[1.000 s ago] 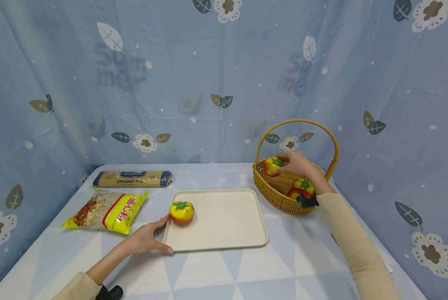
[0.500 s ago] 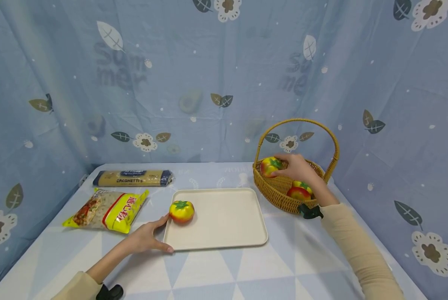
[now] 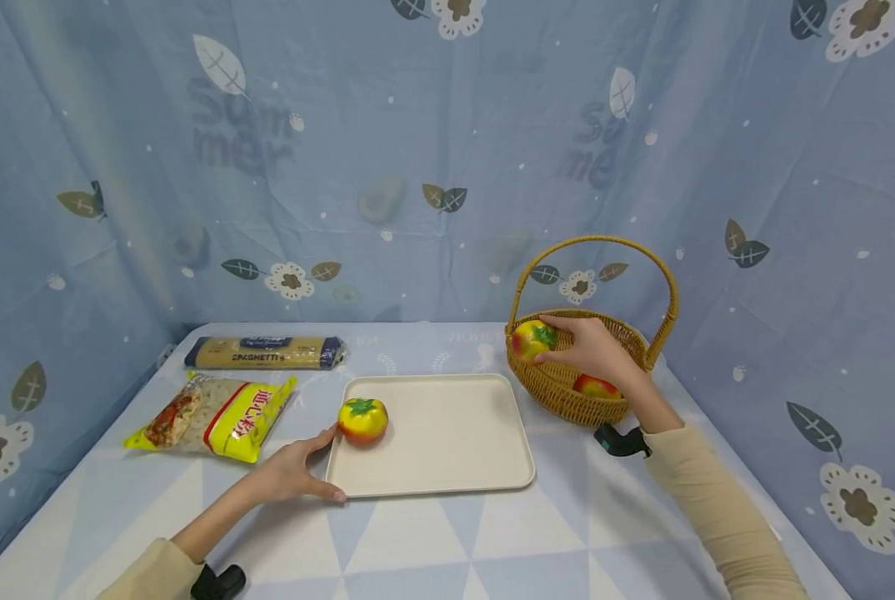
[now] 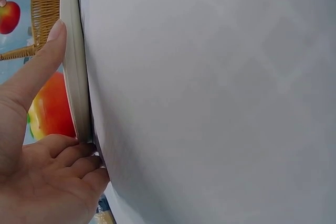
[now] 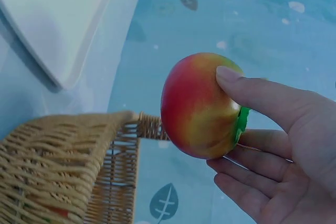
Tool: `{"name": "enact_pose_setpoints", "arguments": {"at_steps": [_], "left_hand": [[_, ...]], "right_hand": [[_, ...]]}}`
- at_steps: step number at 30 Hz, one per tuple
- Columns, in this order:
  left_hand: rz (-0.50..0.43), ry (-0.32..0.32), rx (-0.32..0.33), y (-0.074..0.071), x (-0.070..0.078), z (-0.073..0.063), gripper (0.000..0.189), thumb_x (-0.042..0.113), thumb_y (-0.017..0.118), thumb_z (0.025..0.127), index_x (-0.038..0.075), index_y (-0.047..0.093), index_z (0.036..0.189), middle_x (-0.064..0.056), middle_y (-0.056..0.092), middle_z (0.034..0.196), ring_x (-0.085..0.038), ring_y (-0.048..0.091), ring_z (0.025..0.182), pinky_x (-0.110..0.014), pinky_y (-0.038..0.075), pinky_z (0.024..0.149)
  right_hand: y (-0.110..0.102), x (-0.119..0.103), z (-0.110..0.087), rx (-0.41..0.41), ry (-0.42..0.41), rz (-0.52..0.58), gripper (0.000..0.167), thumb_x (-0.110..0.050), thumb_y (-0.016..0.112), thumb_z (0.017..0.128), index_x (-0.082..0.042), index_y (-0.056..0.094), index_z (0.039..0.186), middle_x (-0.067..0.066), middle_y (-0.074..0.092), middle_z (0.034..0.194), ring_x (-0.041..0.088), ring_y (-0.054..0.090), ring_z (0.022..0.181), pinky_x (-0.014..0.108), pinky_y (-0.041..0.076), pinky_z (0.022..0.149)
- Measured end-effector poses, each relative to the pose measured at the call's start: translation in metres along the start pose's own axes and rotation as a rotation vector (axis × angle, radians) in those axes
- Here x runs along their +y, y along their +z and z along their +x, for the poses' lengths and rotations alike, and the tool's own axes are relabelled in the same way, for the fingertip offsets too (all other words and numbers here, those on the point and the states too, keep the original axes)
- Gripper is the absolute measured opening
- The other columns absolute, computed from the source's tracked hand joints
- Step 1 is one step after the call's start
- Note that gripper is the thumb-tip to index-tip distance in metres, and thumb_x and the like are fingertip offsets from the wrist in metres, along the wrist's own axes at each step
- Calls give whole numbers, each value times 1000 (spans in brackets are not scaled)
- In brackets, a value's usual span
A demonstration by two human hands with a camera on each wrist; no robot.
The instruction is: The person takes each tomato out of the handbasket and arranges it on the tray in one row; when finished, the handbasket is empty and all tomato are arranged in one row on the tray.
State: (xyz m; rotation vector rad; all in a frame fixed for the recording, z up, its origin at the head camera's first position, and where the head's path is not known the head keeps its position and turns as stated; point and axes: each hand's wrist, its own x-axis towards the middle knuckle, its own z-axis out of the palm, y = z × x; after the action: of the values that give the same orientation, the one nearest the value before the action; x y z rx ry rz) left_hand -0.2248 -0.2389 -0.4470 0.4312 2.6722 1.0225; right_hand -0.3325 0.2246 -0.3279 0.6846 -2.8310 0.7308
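Observation:
My right hand [image 3: 593, 346] pinches a red-and-yellow persimmon-like fruit [image 3: 533, 340] with a green leafy top, at the left rim of the wicker basket [image 3: 548, 392]. Thumb and fingers hold the fruit [image 5: 202, 106] at its leafy side in the right wrist view. Another such fruit [image 3: 596, 387] lies in the basket, partly hidden by the right hand. A third fruit [image 3: 362, 421] sits at the left end of the beige tray [image 3: 447, 442]. My left hand [image 3: 293, 473] touches the tray's front left corner, thumb and index finger spread along its edges.
A yellow bag of pasta [image 3: 211, 415] lies left of the tray. Behind it is a pack of spaghetti [image 3: 263, 353]. The basket's tall arched handle [image 3: 596, 239] rises above the right hand. A patterned blue curtain [image 3: 447, 150] encloses the table.
My right hand has moved the fruit left and slightly down, from inside the basket to its left rim. The left hand stays at the tray.

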Motion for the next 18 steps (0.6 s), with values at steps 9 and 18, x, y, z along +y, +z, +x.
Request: {"name": "enact_pose_setpoints", "arguments": {"at_steps": [9, 18], "left_hand": [[1, -12, -2, 0, 0, 0, 116, 44, 87, 66, -7, 24, 149, -28, 27, 151, -47, 27, 137, -59, 27, 109], [2, -3, -1, 0, 0, 0, 116, 44, 87, 66, -7, 23, 149, -29, 27, 150, -47, 27, 137, -59, 28, 109]], "right_hand": [[10, -20, -9, 3, -74, 2, 71, -35, 81, 77, -9, 54, 138, 15, 62, 127, 18, 56, 77, 34, 52, 74], [22, -37, -13, -4, -141, 18, 69, -33, 82, 77, -10, 57, 136, 13, 67, 118, 13, 40, 56, 29, 42, 60]]}}
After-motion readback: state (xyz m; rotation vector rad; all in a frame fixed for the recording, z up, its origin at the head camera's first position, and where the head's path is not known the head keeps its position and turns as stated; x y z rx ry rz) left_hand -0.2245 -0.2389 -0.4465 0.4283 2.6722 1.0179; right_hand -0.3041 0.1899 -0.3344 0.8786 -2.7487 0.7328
